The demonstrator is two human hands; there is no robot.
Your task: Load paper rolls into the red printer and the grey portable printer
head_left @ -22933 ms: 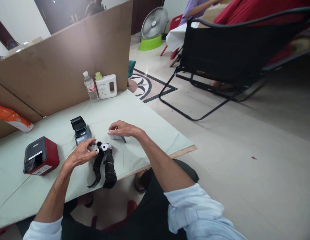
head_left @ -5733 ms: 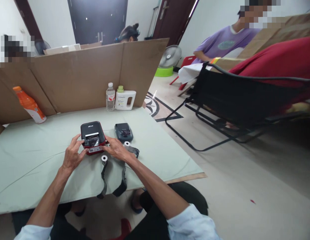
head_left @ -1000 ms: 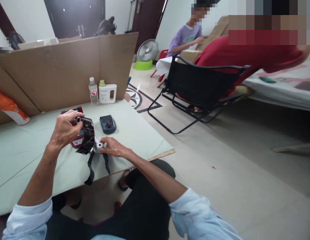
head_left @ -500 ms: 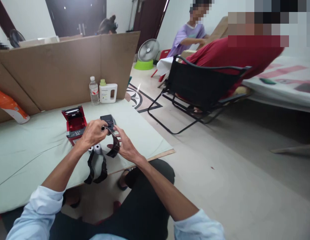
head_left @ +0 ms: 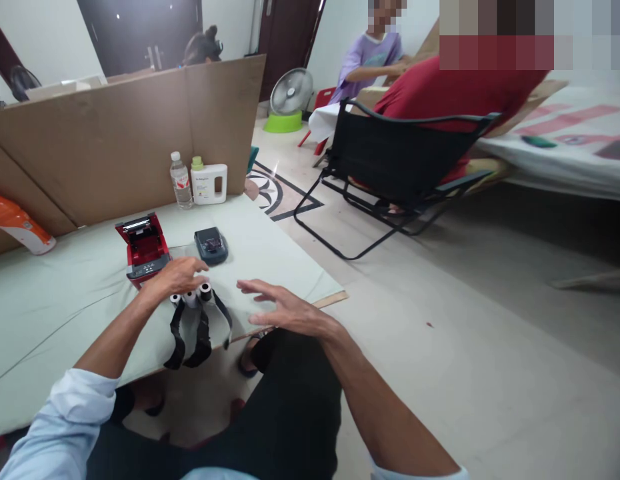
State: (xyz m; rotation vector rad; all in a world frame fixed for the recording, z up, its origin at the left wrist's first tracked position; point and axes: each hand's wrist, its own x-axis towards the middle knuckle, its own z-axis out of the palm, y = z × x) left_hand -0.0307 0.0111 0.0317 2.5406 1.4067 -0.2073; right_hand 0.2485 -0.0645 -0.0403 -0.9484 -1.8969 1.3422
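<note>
Three small paper rolls [head_left: 205,292] stand side by side near the front edge of the table, and a dark loose strip [head_left: 202,341] trails from each, some over the edge. Just above them is my left hand [head_left: 179,275], fingers loosely bent and apart; whether a fingertip touches a roll is hard to see. To the right, my right hand [head_left: 290,308] hovers with fingers spread and nothing in it. Behind my left hand sits a red and black receipt printer [head_left: 146,250] with its lid up. A dark handheld device [head_left: 211,245] lies to its right.
A cardboard partition [head_left: 125,127] borders the table's back. Before it stand a water bottle [head_left: 181,181] and a white jug [head_left: 209,184]; an orange bottle [head_left: 23,223] leans at left. On the right, a person in red sits in a black folding chair [head_left: 405,150]. A fan [head_left: 291,92] is beyond.
The third roll, held between both hands earlier, now stands beside the other two. My right hand has drawn away to the right and opened, and my left hand has let go.
</note>
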